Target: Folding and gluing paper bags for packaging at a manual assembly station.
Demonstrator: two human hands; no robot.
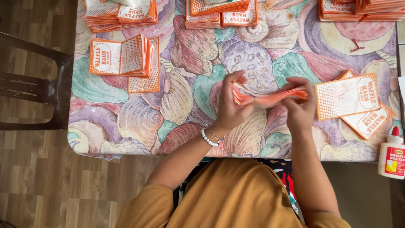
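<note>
A: Orange-and-white paper sleeve (270,98): where is it held?

B: Above the shell-patterned tabletop (185,101); left hand (230,105) and right hand (300,107) fingers pinch opposite ends, apparently stretching it flat for handling.

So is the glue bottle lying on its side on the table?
No, the white glue bottle with its red cap stands upright at the table's right edge, apart from both hands, which hold an orange paper sleeve.
</note>
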